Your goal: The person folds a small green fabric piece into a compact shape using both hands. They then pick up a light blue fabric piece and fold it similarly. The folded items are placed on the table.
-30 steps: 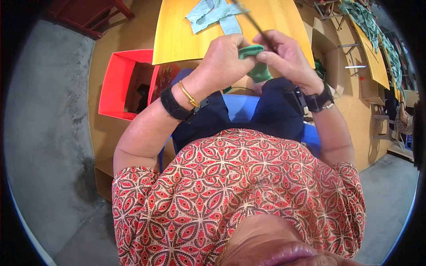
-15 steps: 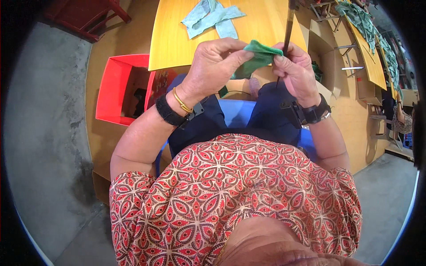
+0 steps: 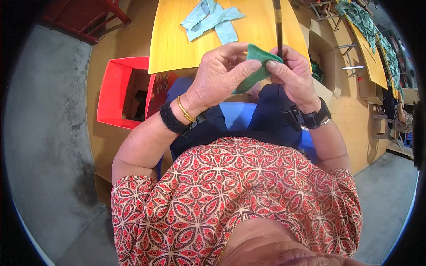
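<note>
A small green cloth piece is stretched between my two hands, above my lap and in front of the table's near edge. My left hand pinches its left side between thumb and fingers. At its upper right edge, my right hand presses the cloth under the thumb. The same right hand also holds a thin dark rod that stands nearly upright behind the thumb. The rod's lower tip shows below the fingers. Several pale green cloth strips lie loosely overlapped on the yellow table.
An open red box with dark items inside stands left of my legs. Right of the table is an open cardboard box. Another table at far right bears green cloth. A person's arm shows beyond it. A dark red stool stands upper left.
Both hands have shifted slightly down, and the cloth has turned so its point faces up. The rod has swung a little left and stands straighter.
</note>
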